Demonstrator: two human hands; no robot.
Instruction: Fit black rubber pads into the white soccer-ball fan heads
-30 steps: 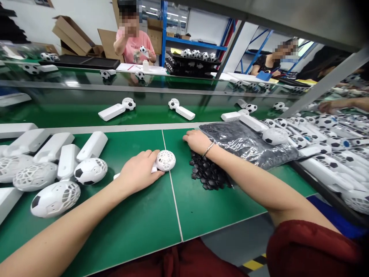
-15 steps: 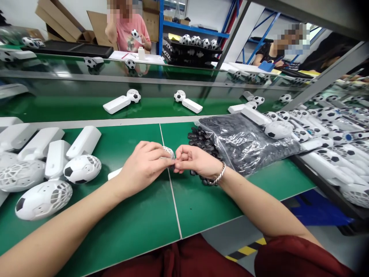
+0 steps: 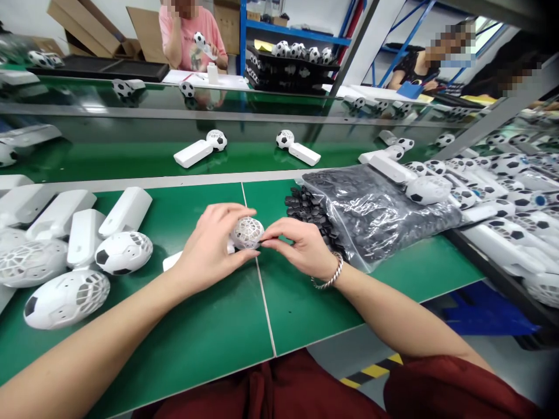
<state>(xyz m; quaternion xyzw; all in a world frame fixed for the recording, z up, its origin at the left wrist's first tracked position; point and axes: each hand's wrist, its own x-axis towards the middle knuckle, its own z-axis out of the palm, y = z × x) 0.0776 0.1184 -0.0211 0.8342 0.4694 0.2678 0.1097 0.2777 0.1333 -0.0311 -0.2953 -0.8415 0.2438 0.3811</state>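
My left hand [image 3: 216,241] is wrapped round a white football-shaped unit [image 3: 248,233], whose webbed round end faces up; its white handle [image 3: 172,261] shows beside my wrist. My right hand [image 3: 297,247] pinches a small dark piece [image 3: 264,240] against the right side of that round end. Close to my right hand, small black parts [image 3: 308,209] spill from the mouth of a clear plastic bag [image 3: 375,209] that is full of them.
Several white football-shaped units [image 3: 124,253] lie at the left. More fill a black tray [image 3: 484,265] at the right. A green conveyor [image 3: 144,145] carrying units crosses behind the bench. People sit beyond it.
My left fingers have spread and lifted off the top of the round end, uncovering it. On the conveyor, the units have shifted to the right.
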